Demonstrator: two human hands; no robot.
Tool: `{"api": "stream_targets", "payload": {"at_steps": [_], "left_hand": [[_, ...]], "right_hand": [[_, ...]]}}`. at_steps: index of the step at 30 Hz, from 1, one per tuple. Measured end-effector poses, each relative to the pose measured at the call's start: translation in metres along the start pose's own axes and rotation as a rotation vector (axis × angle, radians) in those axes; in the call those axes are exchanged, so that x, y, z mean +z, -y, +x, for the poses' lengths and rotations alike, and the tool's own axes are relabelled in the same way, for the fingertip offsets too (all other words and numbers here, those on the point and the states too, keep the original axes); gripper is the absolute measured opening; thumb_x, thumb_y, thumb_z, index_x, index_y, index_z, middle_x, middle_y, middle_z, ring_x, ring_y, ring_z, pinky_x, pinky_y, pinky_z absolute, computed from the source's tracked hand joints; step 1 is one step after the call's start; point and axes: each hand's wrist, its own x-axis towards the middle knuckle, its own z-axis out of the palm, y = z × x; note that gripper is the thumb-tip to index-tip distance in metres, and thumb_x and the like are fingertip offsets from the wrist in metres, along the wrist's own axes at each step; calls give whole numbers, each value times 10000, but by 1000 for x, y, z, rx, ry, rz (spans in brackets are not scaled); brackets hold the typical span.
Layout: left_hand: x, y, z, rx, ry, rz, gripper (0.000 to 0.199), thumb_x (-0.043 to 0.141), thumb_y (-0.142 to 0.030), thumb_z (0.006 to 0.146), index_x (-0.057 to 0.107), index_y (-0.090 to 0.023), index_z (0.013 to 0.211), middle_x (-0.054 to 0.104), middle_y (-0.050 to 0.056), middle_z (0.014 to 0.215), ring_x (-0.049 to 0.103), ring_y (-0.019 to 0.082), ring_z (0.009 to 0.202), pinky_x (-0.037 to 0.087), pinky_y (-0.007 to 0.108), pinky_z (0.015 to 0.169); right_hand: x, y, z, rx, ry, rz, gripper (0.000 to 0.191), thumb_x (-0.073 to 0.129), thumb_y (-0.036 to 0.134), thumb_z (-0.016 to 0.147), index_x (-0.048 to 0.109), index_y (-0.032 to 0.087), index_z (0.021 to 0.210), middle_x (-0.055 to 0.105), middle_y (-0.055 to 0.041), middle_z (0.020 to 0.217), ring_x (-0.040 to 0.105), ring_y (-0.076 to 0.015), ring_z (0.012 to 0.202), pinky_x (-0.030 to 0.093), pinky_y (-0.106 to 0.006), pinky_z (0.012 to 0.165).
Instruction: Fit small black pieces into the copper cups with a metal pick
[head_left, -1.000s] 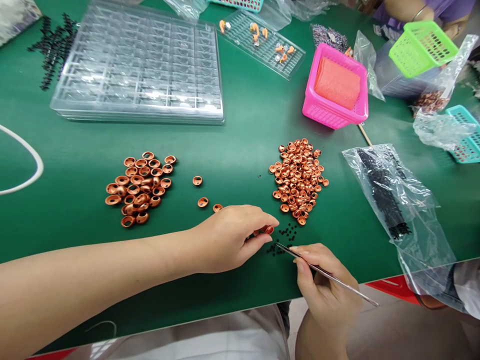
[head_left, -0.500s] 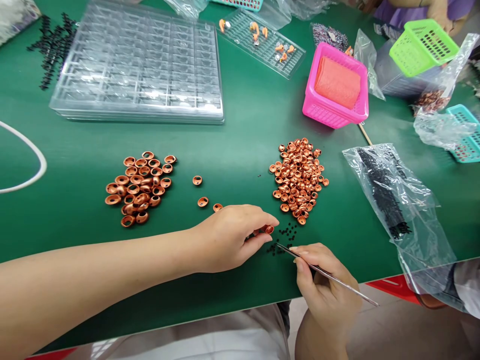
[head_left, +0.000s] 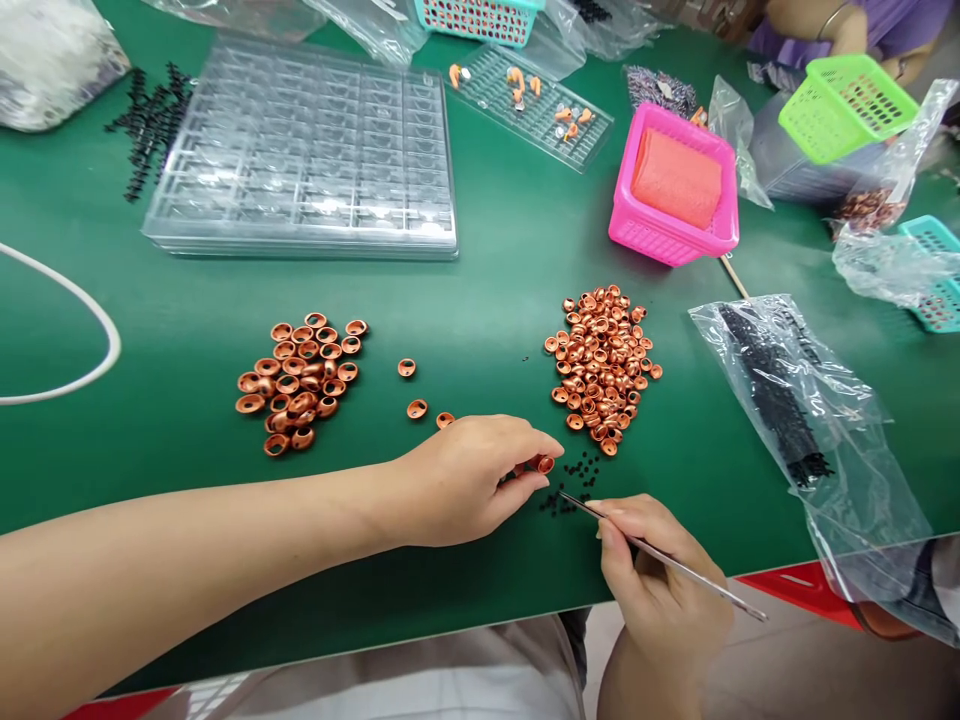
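Note:
My left hand (head_left: 487,470) pinches a small copper-coloured cup-shaped bead (head_left: 545,464) between thumb and fingers, its hollow side showing. In my right hand (head_left: 660,570), held like a pen, is a thin pointed metal pick (head_left: 679,565). The pick's tip is at a scatter of tiny black pieces (head_left: 581,468) on the green table, just right of the left fingertips. Beyond them lies a dense heap of small copper beads (head_left: 604,360). A looser group of copper beads (head_left: 300,380) lies further left, with a few single beads (head_left: 417,409) between the two.
Stacked clear plastic trays (head_left: 307,160) stand at the back left, beside black sprues (head_left: 154,125). A pink basket (head_left: 673,235) with an orange-red block sits behind the heap. A plastic bag (head_left: 832,420) holding black strips reaches the right table edge. Another person's arm (head_left: 817,25) shows at far right.
The whole view has shifted slightly, so things sit a little lower and further right. Both hands keep nearly the same pose, with bead and pick still held.

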Motion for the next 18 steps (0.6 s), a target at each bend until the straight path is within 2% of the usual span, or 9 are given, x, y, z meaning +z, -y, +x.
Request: {"api": "stream_targets", "payload": {"at_steps": [5,10,12,18], "left_hand": [[0,-2,0,-21,9,-14,147,604,-169,913,660,-143,1047,690,27,855,623,149,760,474,244,705],[0,-3,0,-52,34,-29,114,691,-205,877,667,-146,972,687,17,843,617,146,760,468,239,696],[0,-3,0,-64,38,-33,134,712,-231,870,664,-147,963,684,16,846,613,143,756,464,236,692],[-1,-6,1,-74,53,-36,139,730,-247,861,652,-156,930,671,5,838,600,135,745,451,231,677]], "right_hand": [[3,3,1,-18,-195,89,347,633,-59,771,682,191,1006,735,-32,886,706,-188,763,568,-336,622],[12,15,0,-18,-416,120,259,616,-49,787,680,149,941,721,-46,843,685,-181,707,551,-331,590],[16,18,-1,-14,-438,152,252,618,-48,787,676,138,947,716,-49,833,684,-185,702,553,-342,597],[23,15,-1,-40,-368,189,271,629,-55,778,672,124,977,720,-52,853,698,-197,734,542,-342,591]]}}
